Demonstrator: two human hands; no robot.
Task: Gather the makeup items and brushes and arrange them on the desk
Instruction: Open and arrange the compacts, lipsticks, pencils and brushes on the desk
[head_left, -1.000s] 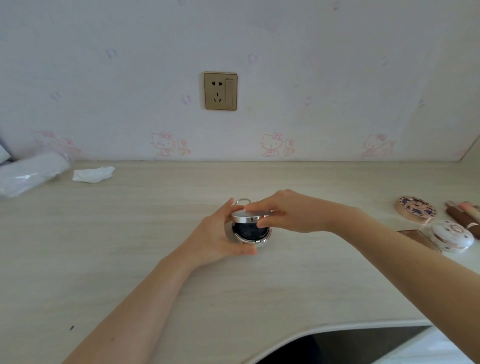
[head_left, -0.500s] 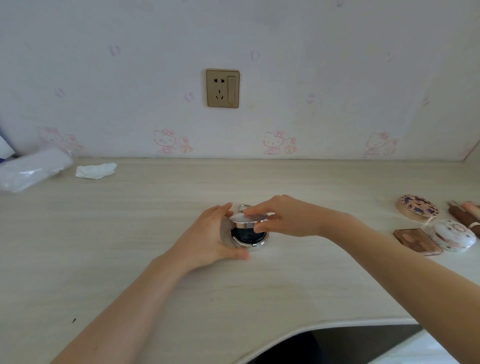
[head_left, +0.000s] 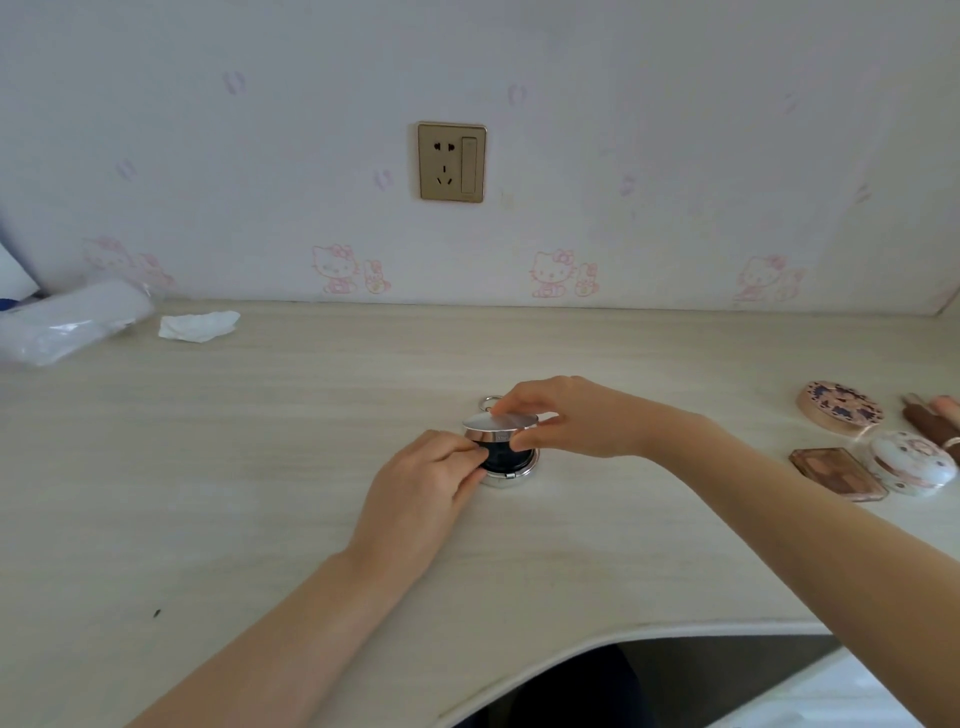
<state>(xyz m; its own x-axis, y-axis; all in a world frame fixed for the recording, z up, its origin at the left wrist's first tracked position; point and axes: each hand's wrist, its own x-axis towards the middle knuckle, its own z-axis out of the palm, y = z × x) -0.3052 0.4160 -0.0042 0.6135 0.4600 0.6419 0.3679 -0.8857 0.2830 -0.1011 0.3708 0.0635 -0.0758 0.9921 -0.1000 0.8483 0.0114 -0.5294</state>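
Our left hand (head_left: 426, 483): grip curled on the compact (head_left: 506, 457) base, mid-worktop (head_left: 260, 467).
Our right hand (head_left: 566, 415): pinches the lid, lower than before.
Right side: palette (head_left: 836, 473), two round cases (head_left: 914, 462).
Far left: tissue (head_left: 197, 325), plastic bag (head_left: 67, 327).

The compact (head_left: 503, 451) pinched between both hands has a silver lid and a black inside. Well right of that grip lie a tan round case (head_left: 840, 407) with a dark floral pattern, a white floral-printed case (head_left: 910, 461) and a brown palette (head_left: 835, 472).
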